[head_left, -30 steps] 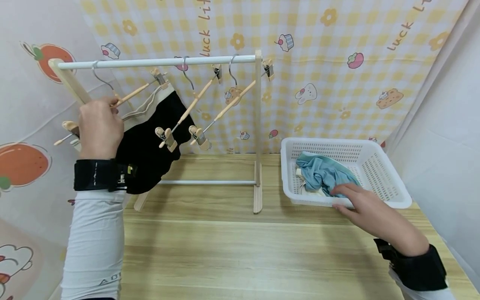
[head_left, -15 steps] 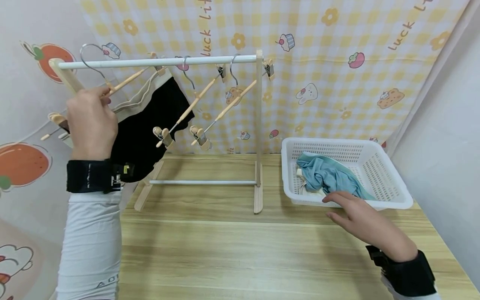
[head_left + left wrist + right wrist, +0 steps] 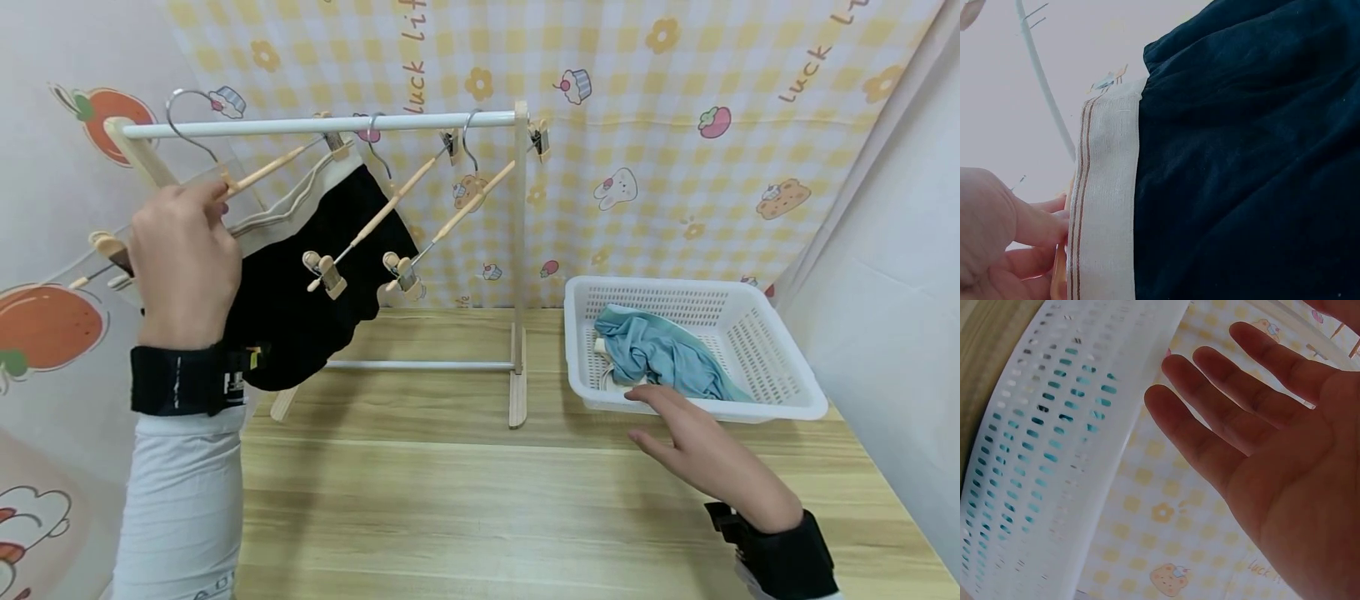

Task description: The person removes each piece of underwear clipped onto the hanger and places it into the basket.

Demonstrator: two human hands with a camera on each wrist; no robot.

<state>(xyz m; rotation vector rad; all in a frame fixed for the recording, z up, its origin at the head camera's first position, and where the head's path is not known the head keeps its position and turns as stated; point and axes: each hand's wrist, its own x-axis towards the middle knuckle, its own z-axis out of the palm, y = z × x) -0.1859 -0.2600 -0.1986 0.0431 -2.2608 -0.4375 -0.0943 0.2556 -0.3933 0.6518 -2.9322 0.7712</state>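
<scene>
My left hand [image 3: 183,258] grips the wooden bar of a clip hanger [image 3: 273,169] at the rack's left end. A black garment [image 3: 322,275] with an off-white waistband [image 3: 1107,187] hangs from the hanger's clips. The hanger's metal hook [image 3: 176,125] rises above the rail [image 3: 300,126]; whether it touches the rail I cannot tell. My right hand [image 3: 708,450], fingers spread and nothing held, is at the front of the white basket [image 3: 572,333]. Inside the basket lies a crumpled light blue cloth [image 3: 652,350], with something off-white partly hidden beneath it.
Two bare clip hangers, a middle one [image 3: 397,198] and a right one [image 3: 472,200], hang on the rail. The rack's right post [image 3: 521,250] stands left of the basket. A wood-grain table [image 3: 450,500] lies below, with a checked curtain [image 3: 645,108] behind.
My left hand has lifted the hanger, so its hook has risen from the rail's level to above it. My right hand has drawn back from the basket, toward the left and down.
</scene>
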